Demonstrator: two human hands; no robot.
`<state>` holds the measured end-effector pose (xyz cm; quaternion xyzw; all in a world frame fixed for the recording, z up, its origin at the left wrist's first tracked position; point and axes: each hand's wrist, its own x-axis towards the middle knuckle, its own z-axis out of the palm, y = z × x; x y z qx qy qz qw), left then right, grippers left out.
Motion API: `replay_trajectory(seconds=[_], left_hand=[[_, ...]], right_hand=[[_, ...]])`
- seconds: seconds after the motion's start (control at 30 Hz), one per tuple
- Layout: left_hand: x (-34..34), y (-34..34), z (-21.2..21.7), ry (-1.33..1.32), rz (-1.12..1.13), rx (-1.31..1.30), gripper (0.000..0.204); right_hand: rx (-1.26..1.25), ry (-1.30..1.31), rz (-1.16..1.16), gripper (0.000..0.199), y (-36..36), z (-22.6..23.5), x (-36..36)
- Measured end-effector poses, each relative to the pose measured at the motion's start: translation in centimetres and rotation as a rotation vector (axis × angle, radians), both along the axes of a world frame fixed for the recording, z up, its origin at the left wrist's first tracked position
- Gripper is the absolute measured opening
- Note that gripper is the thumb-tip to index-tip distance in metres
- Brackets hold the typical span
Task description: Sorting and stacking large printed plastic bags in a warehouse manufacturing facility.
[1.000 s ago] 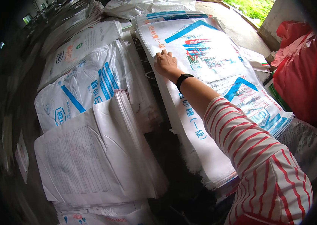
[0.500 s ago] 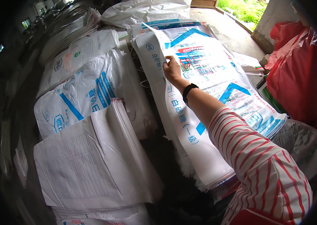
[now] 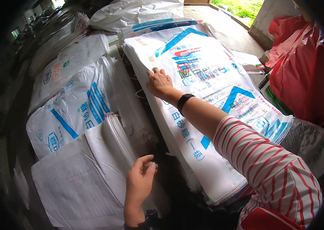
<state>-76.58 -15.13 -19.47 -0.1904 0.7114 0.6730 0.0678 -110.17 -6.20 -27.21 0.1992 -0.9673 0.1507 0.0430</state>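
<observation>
A tall stack of flattened white woven sacks (image 3: 204, 168) with blue, red and green print lies ahead of me, slanting across the middle. My right hand (image 3: 159, 82) rests on the top sack near its left edge, fingers spread and slightly bent on the surface. That edge lies flat under it. My left hand (image 3: 140, 179) is raised over the dark gap left of this stack. Its fingers are loosely bent, thumb a little apart from them, with nothing visible between. Beside it is a stack of folded plain white sacks (image 3: 74, 184) with a faint printed table.
More piles of white and blue-printed sacks (image 3: 70, 115) run along the left. A big red bag (image 3: 300, 76) stands at the right, a translucent white bag (image 3: 307, 143) below it. Crumpled white sheeting (image 3: 135, 13) lies at the far end, near an opening onto greenery (image 3: 240, 9).
The top sack's lifted left edge has come down flat. My right hand has moved slightly left and nearer, changing from a pinch to spread fingers. My left hand has come into view from below.
</observation>
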Motion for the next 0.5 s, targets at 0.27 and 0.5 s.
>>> replay_trajectory(seconds=[0.27,0.5], left_hand=[[0.7,3.7,-5.6,-0.044,-0.037,0.174,0.028],[4.9,3.5,-9.6,-0.177,0.032,0.116,0.032]], right_hand=[[0.004,-0.115,-0.138,0.045,-1.3,-0.2,-0.8],[-0.002,-0.051,-0.071,0.024,-1.0,-0.3,-2.0]])
